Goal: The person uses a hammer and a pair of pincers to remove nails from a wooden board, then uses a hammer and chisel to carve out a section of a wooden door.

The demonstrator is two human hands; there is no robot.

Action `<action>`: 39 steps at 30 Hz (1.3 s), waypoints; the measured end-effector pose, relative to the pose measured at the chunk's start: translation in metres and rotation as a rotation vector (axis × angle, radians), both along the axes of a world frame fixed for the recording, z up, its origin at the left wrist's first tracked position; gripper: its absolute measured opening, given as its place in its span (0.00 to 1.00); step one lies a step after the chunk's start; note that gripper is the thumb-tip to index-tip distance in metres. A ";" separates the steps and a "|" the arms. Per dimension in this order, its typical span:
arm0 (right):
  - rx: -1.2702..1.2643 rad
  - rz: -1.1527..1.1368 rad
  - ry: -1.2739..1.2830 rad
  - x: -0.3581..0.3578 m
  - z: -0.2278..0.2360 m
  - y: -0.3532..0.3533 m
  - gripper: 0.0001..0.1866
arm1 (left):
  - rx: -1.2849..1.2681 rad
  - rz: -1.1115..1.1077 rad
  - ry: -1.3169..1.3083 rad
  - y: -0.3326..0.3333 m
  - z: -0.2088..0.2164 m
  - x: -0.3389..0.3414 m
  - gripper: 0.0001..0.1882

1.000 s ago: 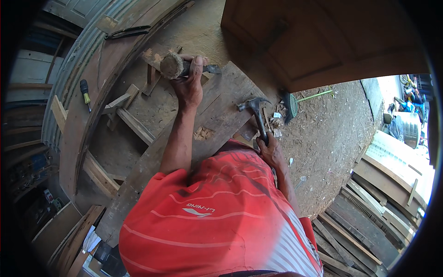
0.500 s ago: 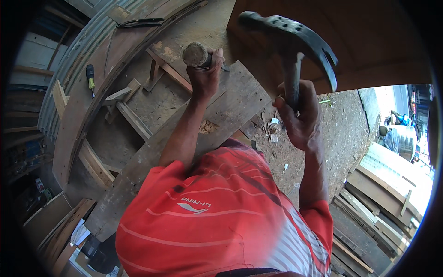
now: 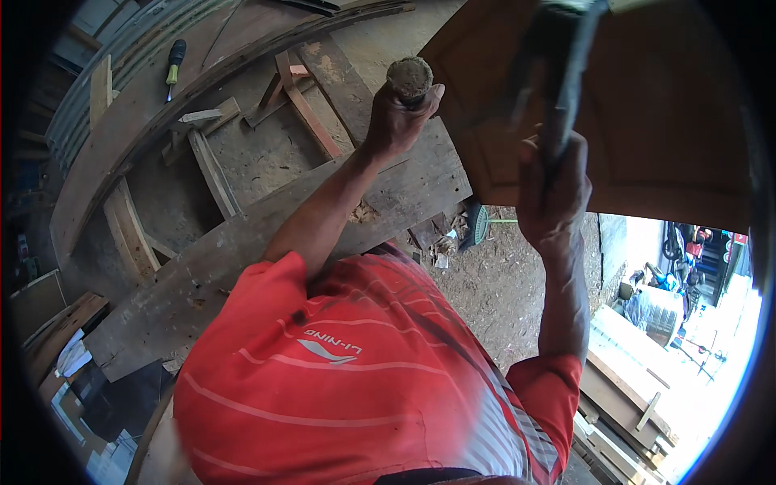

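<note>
My left hand (image 3: 396, 125) is wrapped round a chisel (image 3: 410, 78), its round, battered handle end facing up; the hand hides the blade. Beneath that hand lies a wide grey wooden plank (image 3: 428, 174), with a small heap of wood shavings (image 3: 361, 212) by my forearm. My right hand (image 3: 558, 190) grips the handle of a claw hammer (image 3: 566, 56), raised well above the plank and smeared by motion. The hammer is apart from the chisel. Beyond both hands stands a brown wooden panel (image 3: 647, 153), near the hammer.
On a curved wooden piece (image 3: 133, 137) at the left lies a screwdriver (image 3: 175, 69) with a black and yellow-green handle. Wooden struts (image 3: 214, 174) stand below it. A dark green thing (image 3: 477, 226) rests on the littered ground. Boards (image 3: 622, 364) are stacked at the lower right.
The hammer has risen and turned, its head now near the top edge. My left hand with the chisel appears further right and up, and the whole view has shifted.
</note>
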State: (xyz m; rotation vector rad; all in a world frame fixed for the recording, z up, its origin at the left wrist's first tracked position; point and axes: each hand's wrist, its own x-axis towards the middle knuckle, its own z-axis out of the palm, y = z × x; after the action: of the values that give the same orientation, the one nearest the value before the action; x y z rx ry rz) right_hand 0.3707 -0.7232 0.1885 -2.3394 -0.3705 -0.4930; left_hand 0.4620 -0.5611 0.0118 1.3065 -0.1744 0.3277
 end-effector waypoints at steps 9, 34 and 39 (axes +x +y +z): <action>-0.267 0.008 0.023 0.011 0.038 0.016 0.06 | -0.010 0.013 0.022 0.008 -0.005 -0.009 0.10; -1.029 0.202 0.075 0.013 0.008 0.026 0.09 | -0.382 -0.122 -0.135 0.003 0.003 -0.003 0.08; -0.631 0.213 0.120 0.008 0.038 0.046 0.08 | -0.232 -0.032 -0.124 -0.002 -0.018 -0.007 0.08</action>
State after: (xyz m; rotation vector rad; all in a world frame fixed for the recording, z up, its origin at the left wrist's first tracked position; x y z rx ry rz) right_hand 0.3783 -0.6770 0.2264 -2.8650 -0.8007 -0.1347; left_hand 0.4550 -0.5634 -0.0064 1.0536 -0.2543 0.3904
